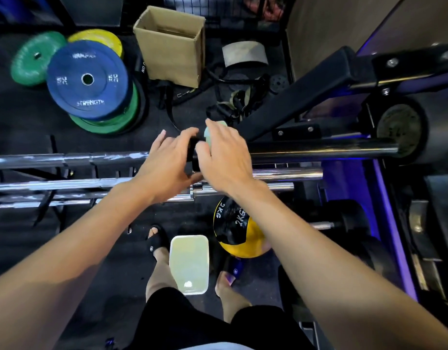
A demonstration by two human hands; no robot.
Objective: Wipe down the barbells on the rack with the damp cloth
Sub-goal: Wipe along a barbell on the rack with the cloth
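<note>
While both hands meet over the top barbell [319, 147], the relation that matters is the bar's long axis, which runs straight across the view from left to right, square to the two forearms reaching in from below. The right hand [225, 155] lies flat, fingers together and pressed down, on the pale green cloth [209, 133], of which only a small edge shows beyond the fingertips; whether the cloth wraps under the bar cannot be told. The left hand [167, 160] sits just beside it, touching, fingers curled loosely around the dark collar [192, 150] where shaft meets sleeve, seemingly steadying the bar rather than gripping it hard. To the right of the cloth stretches the dark sleeve, ending near the black roller [405, 130]; to the left runs the chalk-flecked shaft [66, 159]. Since the right hand has the cloth and the sleeve lies on its own side, a sweep outward along the axis looks the natural next stroke. Three more barbells [66, 184] lie parallel on the rack just nearer the person, below the hands. A pale tray of water [190, 263] stands on the floor between the feet.
</note>
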